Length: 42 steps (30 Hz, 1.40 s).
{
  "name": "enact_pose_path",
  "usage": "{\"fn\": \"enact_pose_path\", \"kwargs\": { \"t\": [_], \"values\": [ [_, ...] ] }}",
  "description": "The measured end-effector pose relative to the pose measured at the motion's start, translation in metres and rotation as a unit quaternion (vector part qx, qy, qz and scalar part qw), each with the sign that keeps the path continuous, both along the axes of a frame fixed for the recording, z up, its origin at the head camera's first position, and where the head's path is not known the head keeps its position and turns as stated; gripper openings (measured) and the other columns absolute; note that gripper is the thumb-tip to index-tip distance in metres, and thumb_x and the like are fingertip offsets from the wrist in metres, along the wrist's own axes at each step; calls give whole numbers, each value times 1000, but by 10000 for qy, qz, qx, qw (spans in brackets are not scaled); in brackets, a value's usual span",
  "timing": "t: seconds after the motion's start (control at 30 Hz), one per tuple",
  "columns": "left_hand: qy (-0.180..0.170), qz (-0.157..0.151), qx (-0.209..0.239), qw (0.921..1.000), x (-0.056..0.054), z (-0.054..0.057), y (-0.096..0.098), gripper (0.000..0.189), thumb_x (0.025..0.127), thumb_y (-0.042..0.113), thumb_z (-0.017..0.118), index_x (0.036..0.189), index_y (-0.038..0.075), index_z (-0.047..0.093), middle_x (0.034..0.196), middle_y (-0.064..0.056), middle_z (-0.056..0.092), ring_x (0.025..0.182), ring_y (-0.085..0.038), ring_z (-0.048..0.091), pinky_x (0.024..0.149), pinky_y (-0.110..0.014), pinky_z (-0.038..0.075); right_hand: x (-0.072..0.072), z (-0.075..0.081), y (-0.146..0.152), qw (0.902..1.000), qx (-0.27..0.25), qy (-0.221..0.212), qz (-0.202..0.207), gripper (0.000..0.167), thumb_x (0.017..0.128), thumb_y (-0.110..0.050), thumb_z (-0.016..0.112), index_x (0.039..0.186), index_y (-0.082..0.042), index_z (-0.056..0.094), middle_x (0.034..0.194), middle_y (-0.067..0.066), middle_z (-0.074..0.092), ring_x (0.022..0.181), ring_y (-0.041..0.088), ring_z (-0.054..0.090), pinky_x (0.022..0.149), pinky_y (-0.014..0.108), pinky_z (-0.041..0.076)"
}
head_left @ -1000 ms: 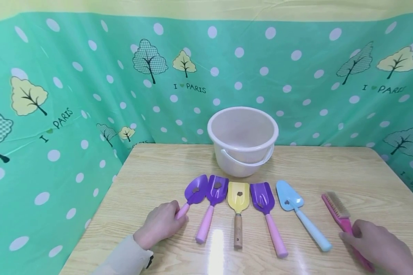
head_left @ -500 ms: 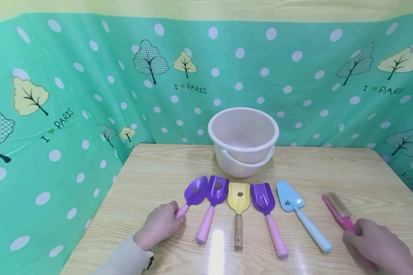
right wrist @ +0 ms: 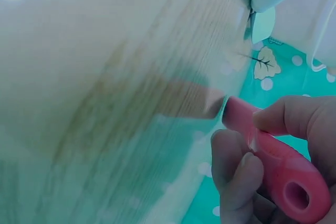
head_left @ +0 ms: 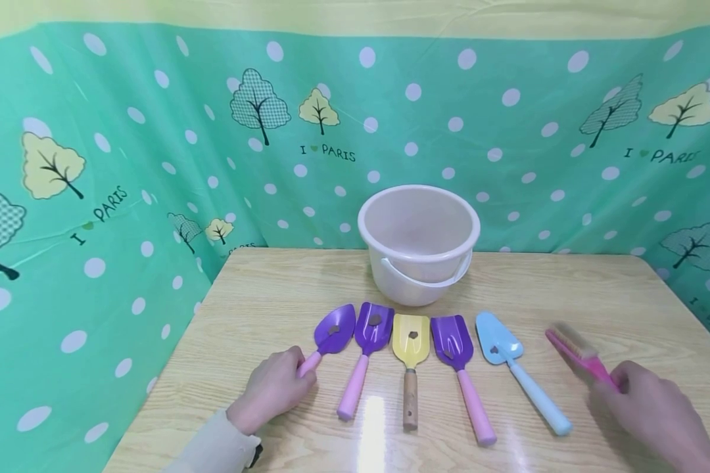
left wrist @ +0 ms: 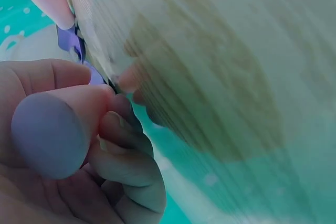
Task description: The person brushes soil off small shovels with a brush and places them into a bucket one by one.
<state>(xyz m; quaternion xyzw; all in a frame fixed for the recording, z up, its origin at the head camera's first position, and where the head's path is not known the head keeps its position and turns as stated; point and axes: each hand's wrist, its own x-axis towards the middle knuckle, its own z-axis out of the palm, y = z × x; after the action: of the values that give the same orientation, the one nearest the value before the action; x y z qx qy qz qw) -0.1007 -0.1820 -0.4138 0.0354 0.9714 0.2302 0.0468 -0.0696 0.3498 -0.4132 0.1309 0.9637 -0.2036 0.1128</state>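
My left hand (head_left: 275, 384) grips the pink handle of a purple round-bladed hand shovel (head_left: 334, 330), leftmost in a row. The butt of that pink handle (left wrist: 50, 135) pokes out of the curled fingers in the left wrist view. At the right, my right hand (head_left: 657, 407) holds a bristle brush (head_left: 578, 351) by its pink handle, bristle end pointing away and a little left; the bristles are blurred. In the right wrist view, thumb and fingers wrap the pink handle (right wrist: 275, 161), which has a hole at its end.
Between the hands lie a purple square-bladed shovel (head_left: 374, 328), a yellow shovel (head_left: 410, 341) with a wooden handle, another purple shovel (head_left: 452, 338) and a light blue trowel (head_left: 499, 335). Behind them stands a white bucket (head_left: 417, 256) with its handle down. A green dotted curtain (head_left: 509, 144) backs the table.
The brush has swung to the left at its head and its handle end has come up with my right hand. The left shovel has shifted slightly left.
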Motion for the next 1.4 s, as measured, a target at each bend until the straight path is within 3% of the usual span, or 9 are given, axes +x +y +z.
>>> {"fn": "enact_pose_path", "kwargs": {
  "t": [0.27,0.67,0.97,1.2,1.4],
  "values": [
    [31,221,168,9996,0,0,-2,10,79,20,62,82,12,58,62,1,50,51,-14,45,45,-31,36,2,14,-11,9948,205,916,391,54,95,-42,51,105,11,55,63,2,48,54,18,42,46,30,32],
    [82,334,197,9992,-1,2,-5,12,79,22,63,83,12,59,63,1,52,52,-14,47,46,-30,37,2,26,-41,9876,131,1444,604,33,91,-29,60,101,3,59,62,0,48,52,16,40,42,28,29],
    [36,353,345,9988,-2,11,-9,18,82,25,66,87,9,60,65,0,53,54,-15,48,48,-30,39,1,37,-69,9851,46,1554,734,25,87,-26,61,98,-4,59,59,-1,47,50,15,39,41,28,28],
    [200,430,441,9979,-4,23,-10,18,81,22,66,89,6,62,65,-1,54,54,-15,48,49,-30,40,-1,44,-92,9849,-43,1484,893,22,84,-23,62,97,-6,58,60,-2,48,50,15,42,41,27,30],
    [276,435,414,9978,-5,27,-9,14,80,19,65,87,8,62,64,0,53,53,-15,47,48,-30,38,-2,48,-112,9807,-65,1577,1150,20,80,-20,68,93,-9,57,59,-3,46,49,14,41,43,26,29]
  ]
}}
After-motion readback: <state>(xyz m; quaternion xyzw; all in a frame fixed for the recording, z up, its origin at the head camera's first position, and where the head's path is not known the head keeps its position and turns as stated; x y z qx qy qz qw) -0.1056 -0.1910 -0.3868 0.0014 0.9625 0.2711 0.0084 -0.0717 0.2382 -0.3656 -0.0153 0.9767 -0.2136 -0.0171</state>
